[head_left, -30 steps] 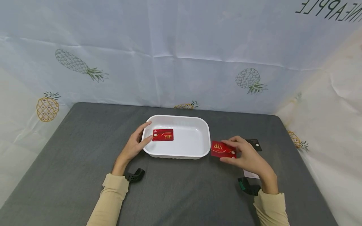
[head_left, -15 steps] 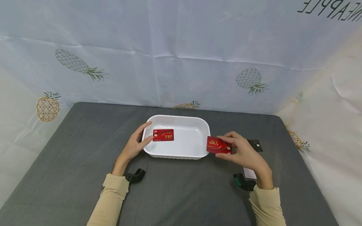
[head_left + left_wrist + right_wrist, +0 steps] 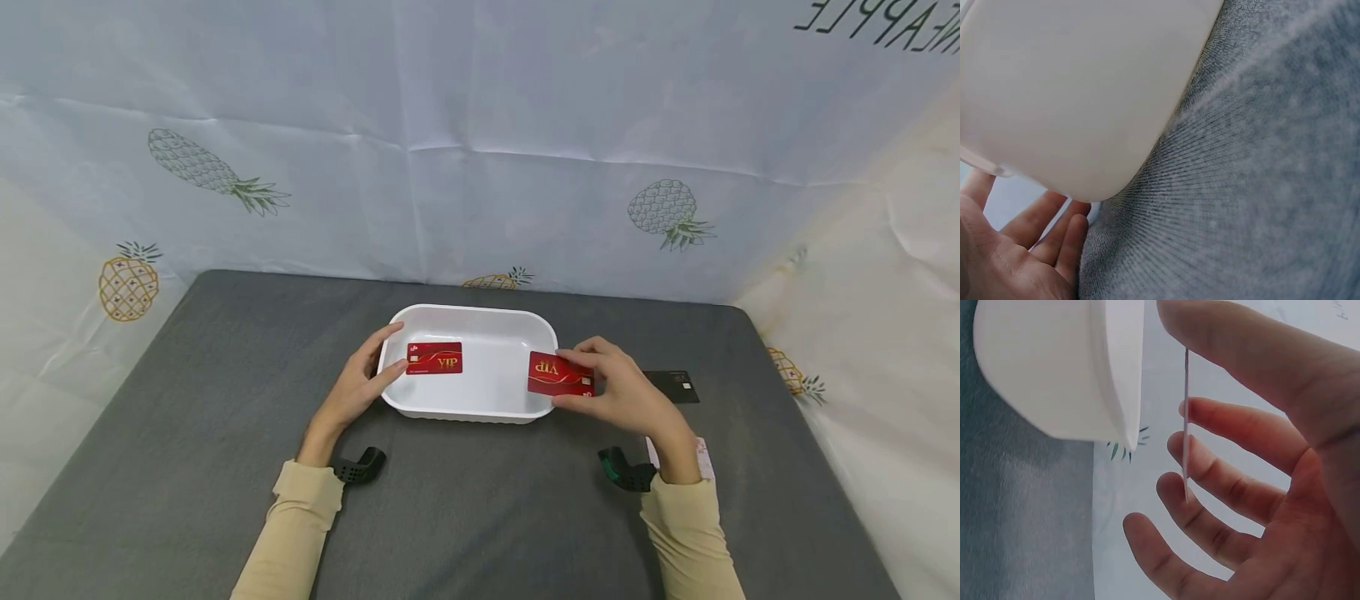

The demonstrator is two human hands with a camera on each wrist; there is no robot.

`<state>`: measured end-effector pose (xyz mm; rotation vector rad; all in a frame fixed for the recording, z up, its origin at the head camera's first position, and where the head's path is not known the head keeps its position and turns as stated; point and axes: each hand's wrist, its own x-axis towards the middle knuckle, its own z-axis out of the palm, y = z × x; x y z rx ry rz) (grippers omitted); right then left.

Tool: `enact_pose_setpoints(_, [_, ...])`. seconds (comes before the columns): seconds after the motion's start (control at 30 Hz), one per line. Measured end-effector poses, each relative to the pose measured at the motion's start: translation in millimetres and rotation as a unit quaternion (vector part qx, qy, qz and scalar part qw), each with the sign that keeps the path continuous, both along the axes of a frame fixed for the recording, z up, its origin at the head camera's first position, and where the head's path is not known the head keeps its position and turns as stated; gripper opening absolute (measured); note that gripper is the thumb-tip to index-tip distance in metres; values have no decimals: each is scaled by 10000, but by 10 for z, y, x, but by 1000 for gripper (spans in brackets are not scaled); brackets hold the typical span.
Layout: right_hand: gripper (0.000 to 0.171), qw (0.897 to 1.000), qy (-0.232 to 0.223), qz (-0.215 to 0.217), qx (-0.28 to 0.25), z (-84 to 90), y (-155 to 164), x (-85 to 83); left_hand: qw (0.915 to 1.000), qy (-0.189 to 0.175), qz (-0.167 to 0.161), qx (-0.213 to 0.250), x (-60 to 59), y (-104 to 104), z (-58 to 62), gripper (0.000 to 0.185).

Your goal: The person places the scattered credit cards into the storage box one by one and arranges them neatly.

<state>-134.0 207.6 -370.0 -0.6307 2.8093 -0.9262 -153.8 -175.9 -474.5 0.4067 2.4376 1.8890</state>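
Red cards: two, one in tray (image 3: 480,315), one (image 3: 558,373) pinched by right hand (image 3: 626,396); left hand (image 3: 358,385) relaxed against tray.

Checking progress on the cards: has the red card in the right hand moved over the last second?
Yes. The red card in the right hand has moved left, from beside the white tray to over its right rim.
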Motion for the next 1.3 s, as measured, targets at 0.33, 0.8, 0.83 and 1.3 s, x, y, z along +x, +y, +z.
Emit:
enact_pose_setpoints(0.33, [67,9997,-101,140,-173,-8,-189,-116,10000,20,19,-57,-6,7,5,62])
enact_pose_setpoints(0.8, [69,9995,-161,200,-167,0,-363,-219,10000,0,13,-17,-10,0,12,62])
enact_pose_setpoints(0.83, [69,9995,-169,195,-170,0,-374,-229,10000,1,17,-11,-8,-2,12,62])
enact_pose_setpoints(1.3, [68,9989,-389,229,-140,-126,-526,-350,10000,-17,12,-25,-5,-5,5,63])
